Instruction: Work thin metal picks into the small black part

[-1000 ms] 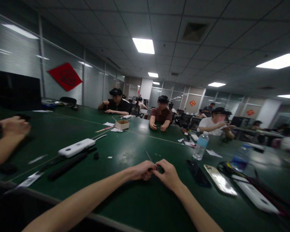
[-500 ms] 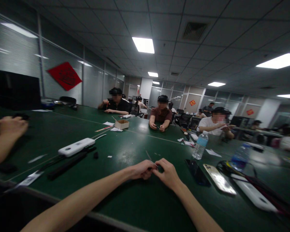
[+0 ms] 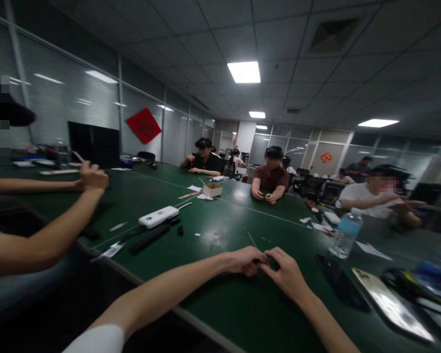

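My left hand (image 3: 243, 260) is closed over the green table (image 3: 213, 289), its fingers wrapped around a thin, greyish stick-like object (image 3: 251, 239). One end of this object sticks out up and to the left, past the fingers; its exact kind is too small to tell. My right hand (image 3: 285, 272) meets the left one, its thumb and index finger pinched at the object's near end. A gap shows between that thumb and index finger further back. The part inside the left fist is hidden.
To the right lie a dark phone (image 3: 341, 282), a gold phone (image 3: 389, 304) and a water bottle (image 3: 346, 235). On the left are a white power strip (image 3: 159, 216) and a black bar (image 3: 149, 239). A small box (image 3: 212, 190) stands farther back. A co-worker's hands (image 3: 93, 177) are at left.
The view has turned left, so everything shifts right in the picture and more of the left neighbour shows. My hands keep the same hold on the thin object.
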### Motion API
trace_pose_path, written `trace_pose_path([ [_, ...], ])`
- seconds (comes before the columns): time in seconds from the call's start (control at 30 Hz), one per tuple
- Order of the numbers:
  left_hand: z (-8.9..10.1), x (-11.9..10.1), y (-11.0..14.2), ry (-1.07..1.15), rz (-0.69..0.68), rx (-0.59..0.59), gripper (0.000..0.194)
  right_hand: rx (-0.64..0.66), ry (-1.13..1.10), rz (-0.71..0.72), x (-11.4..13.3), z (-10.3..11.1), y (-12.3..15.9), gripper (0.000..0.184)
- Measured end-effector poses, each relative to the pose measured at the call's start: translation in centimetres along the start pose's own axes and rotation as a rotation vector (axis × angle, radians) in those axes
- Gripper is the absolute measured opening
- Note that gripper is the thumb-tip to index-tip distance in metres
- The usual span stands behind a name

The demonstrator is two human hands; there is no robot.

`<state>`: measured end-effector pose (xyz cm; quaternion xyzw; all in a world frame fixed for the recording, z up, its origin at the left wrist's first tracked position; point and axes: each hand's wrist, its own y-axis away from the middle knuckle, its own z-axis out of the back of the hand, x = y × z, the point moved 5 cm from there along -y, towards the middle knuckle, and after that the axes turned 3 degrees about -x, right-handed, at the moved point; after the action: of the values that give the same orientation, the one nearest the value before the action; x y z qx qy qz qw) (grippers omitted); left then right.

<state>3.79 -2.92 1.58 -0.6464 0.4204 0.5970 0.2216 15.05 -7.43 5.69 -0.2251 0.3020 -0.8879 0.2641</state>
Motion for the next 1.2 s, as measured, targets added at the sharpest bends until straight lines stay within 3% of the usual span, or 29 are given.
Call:
trace_pose_path([
  [0.33,0.3,0.1,0.1,0.033,-0.011,0.07,0.023,0.013,0.009,0.069,-0.5,-0.4,0.0,0.023],
  [0.57,0.7,0.8,-0.4,0.048,0.026,0.052,0.026,-0.008,0.013,0.111,-0.9,-0.7,0.1,0.024],
  [0.77,0.5,0.3,-0.4,0.058,-0.028,0.072,0.024,0.004,0.037,0.087,-1.1,-0.7,0.1,0.022],
  [1.2,-0.3,-0.4,0.1,0.04,-0.042,-0.09,0.042,-0.105,0.091,-0.045,-0.9,0.9,0.1,0.016],
])
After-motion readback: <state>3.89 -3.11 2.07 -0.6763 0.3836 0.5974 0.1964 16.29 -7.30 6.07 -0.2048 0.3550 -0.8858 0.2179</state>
